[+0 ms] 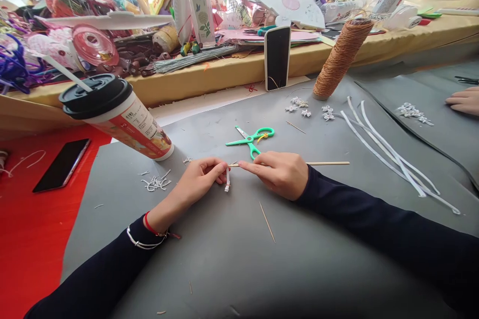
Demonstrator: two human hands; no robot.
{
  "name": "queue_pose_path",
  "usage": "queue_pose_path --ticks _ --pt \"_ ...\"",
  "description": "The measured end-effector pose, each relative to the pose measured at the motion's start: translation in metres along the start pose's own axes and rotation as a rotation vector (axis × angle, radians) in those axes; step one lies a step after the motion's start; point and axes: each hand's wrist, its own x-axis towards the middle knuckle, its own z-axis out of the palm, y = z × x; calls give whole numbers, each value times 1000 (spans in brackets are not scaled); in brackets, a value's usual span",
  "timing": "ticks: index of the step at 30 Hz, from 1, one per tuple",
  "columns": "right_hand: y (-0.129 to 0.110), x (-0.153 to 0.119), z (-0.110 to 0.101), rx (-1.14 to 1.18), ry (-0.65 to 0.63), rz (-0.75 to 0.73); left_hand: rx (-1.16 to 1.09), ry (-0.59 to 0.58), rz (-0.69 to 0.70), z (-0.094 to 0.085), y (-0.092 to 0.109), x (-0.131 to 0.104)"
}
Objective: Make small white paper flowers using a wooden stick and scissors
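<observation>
In the head view, my left hand (205, 175) pinches a short white cord (227, 179), whose lower end hangs below the fingertips in a small knot or fold. My right hand (280, 172) is closed around a thin wooden stick (328, 163). The stick's left tip meets the white cord at my left fingertips; its other end sticks out past my right wrist. Just behind my right hand lie open green-handled scissors (250, 139). A toothpick (267, 223) lies on the grey mat in front. How the cord wraps at the tip is too small to tell.
Left stands a tall drink cup (123, 117) beside white cord scraps (156, 182) and a dark phone (62, 165). Behind are small white knotted pieces (298, 102), a brown twine spool (342, 60) and an upright phone (277, 59). White cords (392, 154) lie right, near another person's hand (464, 100).
</observation>
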Motion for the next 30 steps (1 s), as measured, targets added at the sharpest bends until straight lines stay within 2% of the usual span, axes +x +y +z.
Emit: queue_pose_path --ticks 11,19,30 --pt "3 2 -1 -20 7 -84 7 -40 58 -1 0 -2" --pt "5 1 2 26 68 -28 94 -22 73 -1 0 -2" --pt "3 4 1 88 36 -30 48 -65 63 -1 2 -3"
